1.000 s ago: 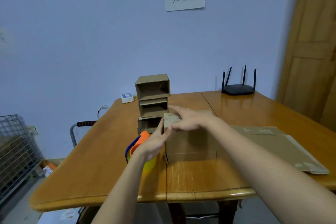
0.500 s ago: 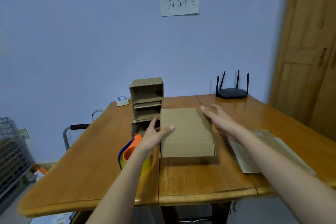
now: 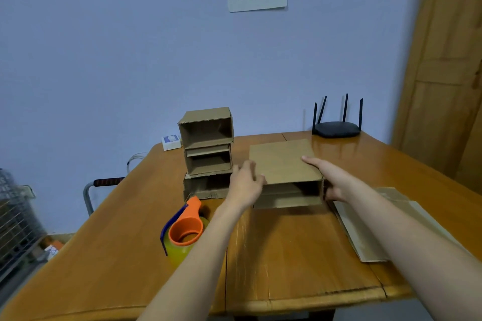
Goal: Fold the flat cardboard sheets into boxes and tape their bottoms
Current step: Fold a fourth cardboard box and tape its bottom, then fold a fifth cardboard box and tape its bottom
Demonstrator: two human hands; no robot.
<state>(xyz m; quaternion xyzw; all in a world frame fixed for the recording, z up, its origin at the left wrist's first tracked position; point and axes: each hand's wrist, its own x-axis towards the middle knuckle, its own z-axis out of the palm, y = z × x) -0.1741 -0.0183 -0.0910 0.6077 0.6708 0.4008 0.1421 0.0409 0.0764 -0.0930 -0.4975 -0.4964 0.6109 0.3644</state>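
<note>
A brown cardboard box (image 3: 283, 161) lies on its side in the middle of the wooden table (image 3: 300, 255), its open end facing me. My left hand (image 3: 246, 185) grips its left side and my right hand (image 3: 327, 180) grips its right side, fingers over the top edge. Left of it stands a stack of three folded boxes (image 3: 207, 148), open ends toward me. A tape dispenser (image 3: 184, 229) with an orange core and a yellowish roll sits at the front left. Flat cardboard sheets (image 3: 365, 227) lie to the right, partly hidden by my right forearm.
A black router (image 3: 336, 129) with antennas stands at the table's far right edge. A small white box (image 3: 170, 141) sits at the far left corner. A wire crate (image 3: 15, 219) is on the floor at left, and a wooden door (image 3: 448, 86) at right.
The box has been turned from lying with a flat face up to lying on its side with the open end toward me. Both hands moved to its two sides.
</note>
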